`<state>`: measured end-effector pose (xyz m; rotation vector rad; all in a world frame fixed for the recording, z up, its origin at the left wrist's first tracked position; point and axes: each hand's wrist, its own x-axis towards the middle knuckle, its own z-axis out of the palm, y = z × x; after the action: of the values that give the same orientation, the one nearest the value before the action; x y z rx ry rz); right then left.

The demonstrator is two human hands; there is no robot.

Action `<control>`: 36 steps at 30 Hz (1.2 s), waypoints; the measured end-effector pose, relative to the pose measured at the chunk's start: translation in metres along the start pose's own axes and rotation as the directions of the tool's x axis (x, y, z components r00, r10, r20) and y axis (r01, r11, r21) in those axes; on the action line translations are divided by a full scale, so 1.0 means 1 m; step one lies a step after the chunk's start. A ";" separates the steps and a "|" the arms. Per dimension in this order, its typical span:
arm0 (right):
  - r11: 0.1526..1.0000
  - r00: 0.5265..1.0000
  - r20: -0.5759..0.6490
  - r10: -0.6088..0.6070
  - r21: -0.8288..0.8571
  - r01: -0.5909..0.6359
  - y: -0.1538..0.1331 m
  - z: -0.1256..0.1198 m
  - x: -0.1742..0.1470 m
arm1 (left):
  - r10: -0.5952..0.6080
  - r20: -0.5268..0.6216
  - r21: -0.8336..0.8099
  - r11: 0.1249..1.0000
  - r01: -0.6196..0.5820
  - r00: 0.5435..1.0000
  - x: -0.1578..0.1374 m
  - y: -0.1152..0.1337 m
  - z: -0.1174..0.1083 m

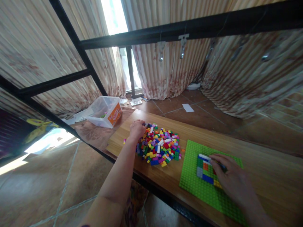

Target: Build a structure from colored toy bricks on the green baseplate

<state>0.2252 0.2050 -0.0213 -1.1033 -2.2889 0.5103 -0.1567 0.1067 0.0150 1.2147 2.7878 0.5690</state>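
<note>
A heap of small multicoloured toy building bricks (163, 145) lies on a wooden table. My left hand (137, 129) reaches to the far left edge of this heap, its fingers curled down among the bricks. What those fingertips grip is hidden. To the right, a green studded baseplate (189, 170) carries a low, roughly rectangular block of joined bricks (205, 168) in white, blue, green, grey, orange, red and yellow. Over its right part rests my right hand (233, 176), thumb and forefinger pinched together by the white and blue bricks. Anything between them cannot be made out.
A clear plastic box (101, 113) with an orange label stands beyond the table's left end. Black metal bars (146, 34) cross above, with clips hanging from one. Patterned curtains (165, 69) hang behind. Papers (188, 107) lie on the tiled floor.
</note>
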 end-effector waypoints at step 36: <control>0.971 0.951 -0.259 0.169 0.210 -0.116 -0.035 -0.030 0.003 | 0.295 0.063 -0.583 0.786 -0.205 0.953 -0.081 0.097 -0.009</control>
<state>0.2211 0.1898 0.0217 -1.1691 -1.8871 0.5819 -0.0342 0.1064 0.0492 1.3997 2.0865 1.1732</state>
